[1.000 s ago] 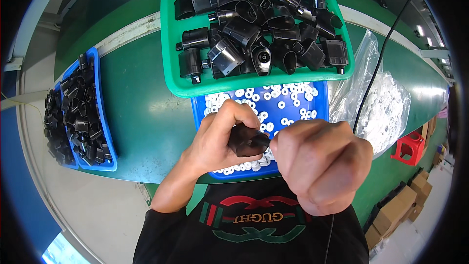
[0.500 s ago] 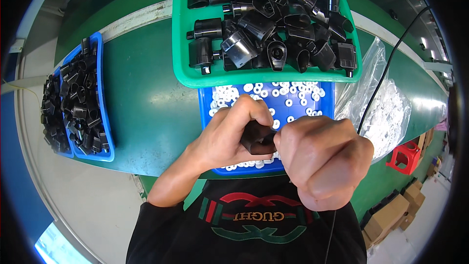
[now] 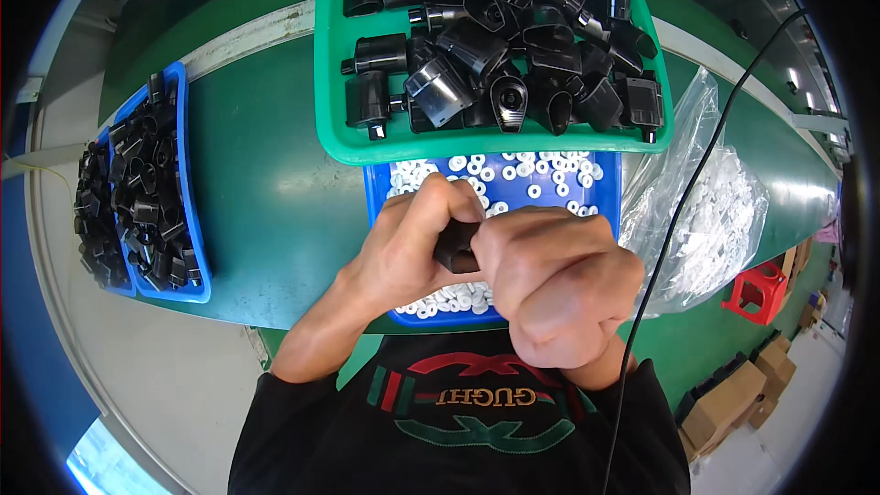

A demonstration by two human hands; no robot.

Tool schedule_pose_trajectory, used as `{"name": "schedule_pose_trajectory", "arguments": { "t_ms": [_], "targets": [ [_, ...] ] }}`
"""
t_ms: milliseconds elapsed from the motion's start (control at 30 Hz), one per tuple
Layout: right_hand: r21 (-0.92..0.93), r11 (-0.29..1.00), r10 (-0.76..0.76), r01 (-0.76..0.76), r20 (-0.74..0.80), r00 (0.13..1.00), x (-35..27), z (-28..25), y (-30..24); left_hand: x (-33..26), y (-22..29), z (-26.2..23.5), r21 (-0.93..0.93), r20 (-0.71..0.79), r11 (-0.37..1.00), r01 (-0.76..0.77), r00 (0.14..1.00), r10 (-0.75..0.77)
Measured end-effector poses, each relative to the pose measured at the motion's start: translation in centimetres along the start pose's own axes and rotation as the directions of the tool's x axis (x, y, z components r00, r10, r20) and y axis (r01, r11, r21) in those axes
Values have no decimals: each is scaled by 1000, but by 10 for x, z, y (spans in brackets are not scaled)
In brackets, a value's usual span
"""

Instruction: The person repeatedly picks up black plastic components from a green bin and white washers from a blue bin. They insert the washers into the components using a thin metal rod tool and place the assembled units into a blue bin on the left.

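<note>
My left hand (image 3: 403, 243) is wrapped round a hollow black plastic part (image 3: 456, 252), its open end turned toward my right hand. Close against that end, my right hand (image 3: 568, 289) is balled into a fist. Whatever sits inside the fist is hidden by the fingers. Both hands are above a blue tray (image 3: 612, 197) strewn with small white rings (image 3: 535, 191). Beyond it, a green tray (image 3: 490, 148) holds a heap of black plastic parts (image 3: 472, 46) with short spouts.
Blue bins (image 3: 194, 220) full of black parts stand at the left of the green tabletop (image 3: 257, 165). A clear bag of white pieces (image 3: 720, 229) lies at the right, with a black cable (image 3: 701, 160) hanging in front. Lower right are a red stool (image 3: 757, 293) and cardboard boxes (image 3: 724, 408).
Both hands have shifted left, the right one further, and it now covers more of the black part. The whole view has also slid slightly.
</note>
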State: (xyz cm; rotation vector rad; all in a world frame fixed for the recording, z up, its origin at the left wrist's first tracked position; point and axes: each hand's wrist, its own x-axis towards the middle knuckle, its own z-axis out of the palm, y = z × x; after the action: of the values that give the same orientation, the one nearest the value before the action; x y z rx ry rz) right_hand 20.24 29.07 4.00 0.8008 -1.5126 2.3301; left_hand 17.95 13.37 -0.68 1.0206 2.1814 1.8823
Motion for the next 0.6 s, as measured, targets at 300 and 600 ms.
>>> {"name": "schedule_pose_trajectory", "arguments": {
  "t_ms": [300, 600],
  "targets": [
    [46, 997, 61, -63, 38, 997, 16, -10, -31, 0, -7, 2, -160, -14, 987, 30, 999, -33],
    [16, 993, 112, -114, 67, 991, 17, -4, -20, 3, 4, 3, -135, -41, 991, 5, 999, -10]
  ]
}}
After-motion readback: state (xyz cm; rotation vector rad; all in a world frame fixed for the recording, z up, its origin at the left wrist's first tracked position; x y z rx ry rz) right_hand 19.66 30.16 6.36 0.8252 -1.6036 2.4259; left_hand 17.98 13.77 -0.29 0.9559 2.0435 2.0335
